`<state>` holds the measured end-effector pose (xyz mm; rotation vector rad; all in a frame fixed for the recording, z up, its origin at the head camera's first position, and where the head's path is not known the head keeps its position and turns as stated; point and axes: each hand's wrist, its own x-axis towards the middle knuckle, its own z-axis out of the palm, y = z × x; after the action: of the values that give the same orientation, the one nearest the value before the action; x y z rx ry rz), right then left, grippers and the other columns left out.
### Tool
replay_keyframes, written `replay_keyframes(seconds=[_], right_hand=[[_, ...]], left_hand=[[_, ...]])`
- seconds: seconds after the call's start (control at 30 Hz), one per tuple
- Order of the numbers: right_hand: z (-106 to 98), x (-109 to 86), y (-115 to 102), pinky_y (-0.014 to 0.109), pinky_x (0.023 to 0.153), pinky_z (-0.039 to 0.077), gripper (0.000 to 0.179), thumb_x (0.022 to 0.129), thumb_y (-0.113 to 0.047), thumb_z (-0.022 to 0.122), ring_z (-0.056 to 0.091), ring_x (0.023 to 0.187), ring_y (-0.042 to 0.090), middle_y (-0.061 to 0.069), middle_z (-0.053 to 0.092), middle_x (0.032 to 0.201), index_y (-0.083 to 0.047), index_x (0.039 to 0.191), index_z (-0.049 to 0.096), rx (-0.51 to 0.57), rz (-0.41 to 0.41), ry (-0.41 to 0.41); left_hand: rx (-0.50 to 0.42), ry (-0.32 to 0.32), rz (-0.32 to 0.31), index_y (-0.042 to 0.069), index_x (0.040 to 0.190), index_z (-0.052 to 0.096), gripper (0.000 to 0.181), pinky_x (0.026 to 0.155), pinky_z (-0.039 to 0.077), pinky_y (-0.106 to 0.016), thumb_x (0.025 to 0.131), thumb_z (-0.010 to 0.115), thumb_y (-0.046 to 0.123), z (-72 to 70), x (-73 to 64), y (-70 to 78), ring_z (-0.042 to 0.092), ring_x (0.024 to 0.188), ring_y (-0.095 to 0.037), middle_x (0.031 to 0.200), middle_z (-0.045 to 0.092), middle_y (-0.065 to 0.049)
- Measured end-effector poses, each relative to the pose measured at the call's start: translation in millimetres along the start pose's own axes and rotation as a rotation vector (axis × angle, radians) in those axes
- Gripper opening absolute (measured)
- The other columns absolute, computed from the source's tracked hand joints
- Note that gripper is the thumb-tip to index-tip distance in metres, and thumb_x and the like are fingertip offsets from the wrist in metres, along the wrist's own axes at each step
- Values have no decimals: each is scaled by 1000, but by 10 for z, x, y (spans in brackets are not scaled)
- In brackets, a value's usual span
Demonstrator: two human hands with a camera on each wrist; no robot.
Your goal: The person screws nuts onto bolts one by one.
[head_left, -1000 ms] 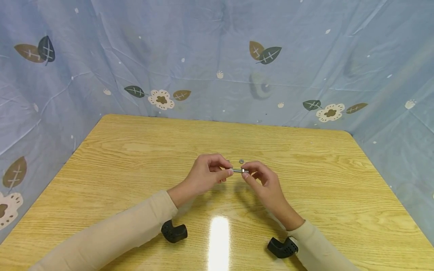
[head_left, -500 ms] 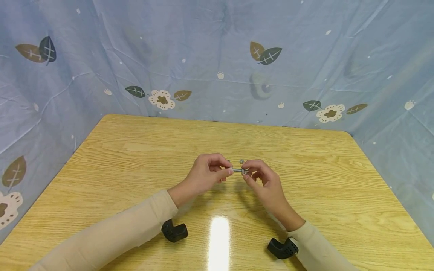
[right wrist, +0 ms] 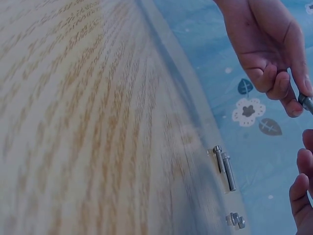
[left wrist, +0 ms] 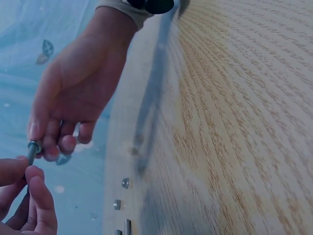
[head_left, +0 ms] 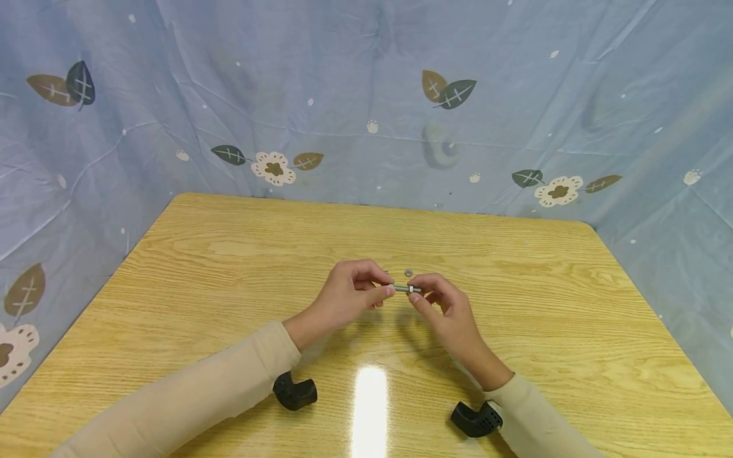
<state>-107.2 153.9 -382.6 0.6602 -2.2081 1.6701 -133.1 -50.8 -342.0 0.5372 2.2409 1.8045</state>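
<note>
My left hand [head_left: 346, 294] pinches a silver bolt [head_left: 400, 288] by its head end, the shank pointing right, above the table. On the shank towards its free end sits a hex nut [head_left: 411, 289]. The thumb and index fingertip of my right hand [head_left: 452, 315] are at this nut and pinch it. In the left wrist view the right thumb lies against the nut [left wrist: 33, 146], with the left fingers [left wrist: 41, 198] on the bolt. The right wrist view shows the bolt's head [right wrist: 303, 100] between the left fingertips; its far end is cut off by the frame.
Behind the hands, a loose nut [head_left: 408, 273] lies on the wooden table [head_left: 229, 254]. The right wrist view shows two bolts [right wrist: 228, 171] side by side with small nuts [right wrist: 235, 219] near them. A blue patterned curtain [head_left: 355, 95] surrounds the table's back and sides.
The nut on the bolt has turned, and my right fingertips have shifted slightly around it. The left hand stays in place with the bolt.
</note>
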Motion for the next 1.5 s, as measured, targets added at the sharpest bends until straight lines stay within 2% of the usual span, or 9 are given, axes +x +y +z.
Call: replay_keyframes(seconds=[0.27,0.43,0.77,0.83,0.9,1.1,1.3,1.4,1.5], right_hand=[[2,1,12,24,71,49,13,94,0,58,57,88,9,9,63,99,-4,104,64,-29,47,-4],[1,5,8,24,71,49,9,95,-2,58,58,86,8,3,63,95,-5,101,64,-61,60,-5],[-7,-1,0,24,72,50,12,99,-7,52,60,82,21,19,59,94,0,101,61,-52,139,-47],[-6,-1,-4,24,72,50,11,99,-8,53,60,83,19,18,59,95,0,101,61,-51,146,-39],[-6,-2,-3,23,73,50,10,98,-7,54,60,84,18,19,60,97,-2,102,61,-48,143,-18],[-5,-9,-16,22,71,48,8,97,-4,55,61,85,13,18,64,93,-2,102,61,-57,94,40],[20,-8,-11,22,65,47,10,94,2,57,57,80,5,10,64,90,-2,101,62,-102,2,53],[33,-7,-9,22,64,46,11,93,3,58,56,78,4,9,64,89,-3,100,62,-104,-20,53],[39,-12,-10,22,64,46,10,93,3,58,57,78,5,9,64,89,-3,100,63,-100,-11,57]], left_hand=[[-4,-3,8,7,97,72,9,67,56,-30,89,70,11,10,3,4,66,71,-22,91,68,-11],[5,-3,20,7,96,72,8,66,56,-30,88,71,11,17,3,10,67,74,-26,93,68,-10],[246,47,264,12,91,72,6,63,55,-24,86,73,10,49,-8,-46,64,71,-7,90,69,-1],[240,47,245,14,94,71,10,65,55,-25,85,74,11,47,-7,-44,64,74,-8,92,69,1],[189,28,183,17,100,69,15,68,56,-26,86,74,14,38,-2,-41,66,79,-13,95,68,2],[-16,-60,4,9,107,67,17,70,57,-37,96,62,20,13,26,-24,67,80,-30,95,71,-14],[-64,-64,-2,3,102,68,16,74,56,-50,95,62,16,15,37,-22,67,79,-36,93,72,-18],[-53,-43,20,4,102,69,15,73,57,-44,93,66,15,18,33,-30,67,83,-38,95,71,-14],[-31,-29,47,5,101,70,14,72,57,-35,90,69,12,22,33,-40,68,85,-31,100,69,-10]])
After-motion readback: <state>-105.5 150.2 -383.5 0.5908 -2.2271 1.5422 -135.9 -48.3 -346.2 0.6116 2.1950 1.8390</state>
